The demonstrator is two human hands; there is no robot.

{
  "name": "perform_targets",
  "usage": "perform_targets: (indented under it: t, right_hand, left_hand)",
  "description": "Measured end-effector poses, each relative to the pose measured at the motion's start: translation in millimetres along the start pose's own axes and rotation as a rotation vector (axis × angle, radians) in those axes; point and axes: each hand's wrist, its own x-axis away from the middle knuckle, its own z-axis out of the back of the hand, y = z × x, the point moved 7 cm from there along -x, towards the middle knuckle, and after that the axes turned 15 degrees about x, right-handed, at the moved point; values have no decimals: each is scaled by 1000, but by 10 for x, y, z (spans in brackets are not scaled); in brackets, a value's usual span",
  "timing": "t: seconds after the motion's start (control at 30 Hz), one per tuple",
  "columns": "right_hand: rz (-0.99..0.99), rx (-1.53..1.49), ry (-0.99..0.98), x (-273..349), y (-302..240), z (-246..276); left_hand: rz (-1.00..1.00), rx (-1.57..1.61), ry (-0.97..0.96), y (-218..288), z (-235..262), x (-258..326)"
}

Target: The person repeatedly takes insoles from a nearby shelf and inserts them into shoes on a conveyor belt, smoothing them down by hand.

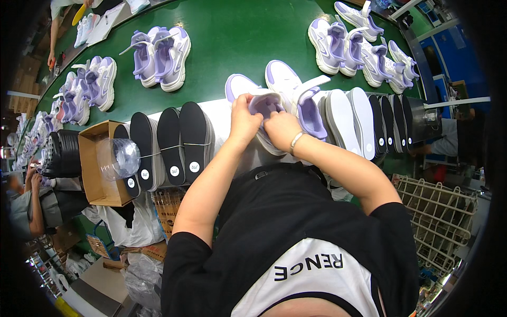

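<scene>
Nearest: black-and-white shirt [274, 222] on the person's own body, filling the lower middle of the head view.
Held shoe: white and lilac shoe [268, 102], just beyond the shirt at the near edge of the green table [237, 31], opening toward the person.
Left hand [244, 122]: clamped on the shoe's upper rim, on its left side.
Right hand [282, 129]: fingers bent into the shoe's opening from the right; fingertips hidden, so cannot tell whether they are together or pinching something. Bracelet [297, 141] at the wrist.
Partner shoe: second shoe [294, 95], just right of the held one, toe pointing away, strap up.
Insoles, left: stacks of black insoles [171, 142], round white labels near their lower ends.
Insoles, right: white insoles [343, 121] nearest the second shoe, more dark ones [388, 121] beyond.
Far shoes: a pair [163, 58] upper left; a cluster [364, 47] upper right.
Left end: cardboard box [91, 169], clear plastic container [122, 158] at its right side.
Step in hand: judged to be work inside the shoe's mouth; whether an insole sits within cannot be told.
Next move calls for: likely a steady left hold, rim spread wide, and room for the right fingers deeper in.
</scene>
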Motion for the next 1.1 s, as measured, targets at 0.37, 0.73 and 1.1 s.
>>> perform_targets:
  t: [0.37, 0.73, 1.1]
  right_hand:
    - [194, -78, -430, -389, -41, -449]
    - [153, 93, -480, -259, -29, -376]
    - [289, -85, -690, 273, 66, -219]
  left_hand:
    - [1, 130, 33, -73, -19, 34]
    - [-69, -3, 5, -24, -54, 32]
    - [-91, -15, -10, 56, -140, 62]
